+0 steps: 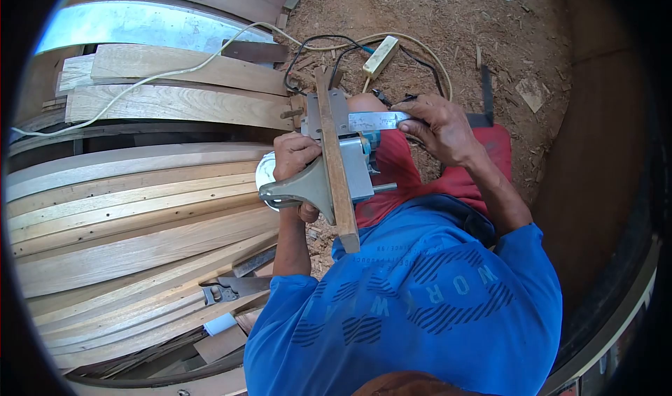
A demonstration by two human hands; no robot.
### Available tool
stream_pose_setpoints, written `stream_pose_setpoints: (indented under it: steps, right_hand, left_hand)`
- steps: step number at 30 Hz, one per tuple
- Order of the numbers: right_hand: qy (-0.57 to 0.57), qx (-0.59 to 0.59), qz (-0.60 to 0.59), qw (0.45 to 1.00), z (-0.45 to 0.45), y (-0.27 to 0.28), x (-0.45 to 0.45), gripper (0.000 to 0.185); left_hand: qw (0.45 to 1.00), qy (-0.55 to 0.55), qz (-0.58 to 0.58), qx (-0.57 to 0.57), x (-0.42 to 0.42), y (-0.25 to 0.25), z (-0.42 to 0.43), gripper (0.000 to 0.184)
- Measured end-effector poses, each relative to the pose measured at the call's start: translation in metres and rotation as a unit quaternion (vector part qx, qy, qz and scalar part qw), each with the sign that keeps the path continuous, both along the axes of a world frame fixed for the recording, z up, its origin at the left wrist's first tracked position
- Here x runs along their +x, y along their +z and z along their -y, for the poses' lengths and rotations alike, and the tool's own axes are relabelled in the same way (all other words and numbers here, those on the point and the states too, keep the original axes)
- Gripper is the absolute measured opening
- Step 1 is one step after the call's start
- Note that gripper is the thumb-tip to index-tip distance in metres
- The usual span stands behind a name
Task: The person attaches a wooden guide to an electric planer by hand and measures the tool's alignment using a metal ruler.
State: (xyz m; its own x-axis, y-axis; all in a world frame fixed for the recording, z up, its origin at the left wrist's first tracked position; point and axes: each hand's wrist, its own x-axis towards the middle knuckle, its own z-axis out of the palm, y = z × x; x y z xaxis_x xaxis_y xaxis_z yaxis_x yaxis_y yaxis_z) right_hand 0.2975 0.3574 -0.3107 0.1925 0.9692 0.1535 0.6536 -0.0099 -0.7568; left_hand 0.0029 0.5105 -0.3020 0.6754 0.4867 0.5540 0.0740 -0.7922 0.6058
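A power tool (358, 175) with a grey metal body and teal parts rests across my lap; I cannot make out its exact kind. A long wooden strip (339, 179) lies across its metal plate, beside a grey-green curved metal piece (308, 186). My left hand (295, 157) is closed around the tool's left side, with part of the grip hidden by the curved piece. My right hand (442, 126) pinches a flat, shiny metal strip (376, 121), whose far end meets the plate near the wooden strip.
Stacked planks (140, 186) fill the left side. A handsaw (234, 289) lies on them at lower left. A power strip (381, 57) and looping cables lie ahead on the ground (448, 18), which is strewn with wood chips. A round white object (264, 171) sits behind my left hand.
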Motion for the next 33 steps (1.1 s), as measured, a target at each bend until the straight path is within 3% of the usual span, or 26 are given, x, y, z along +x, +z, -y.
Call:
stream_pose_setpoints:
  steps: [6, 14, 19, 33]
  right_hand:
    - [0.003, 0.048, 0.022, 0.999, -0.005, 0.001, -0.005, 0.033]
    - [0.037, 0.014, 0.01, 0.999, -0.01, -0.004, -0.01, 0.034]
    - [0.041, 0.019, -0.016, 0.999, -0.012, -0.009, -0.01, 0.034]
    - [0.063, 0.033, -0.047, 0.996, -0.015, -0.023, -0.007, 0.036]
  left_hand:
    - [1.0, 0.004, -0.013, 0.0, -0.003, -0.003, -0.003, 0.082]
    - [0.999, -0.02, -0.018, -0.023, -0.006, -0.005, -0.008, 0.078]
    - [0.993, -0.001, -0.11, -0.031, -0.015, -0.008, -0.011, 0.079]
    - [0.998, -0.023, -0.049, -0.025, -0.005, 0.002, -0.006, 0.082]
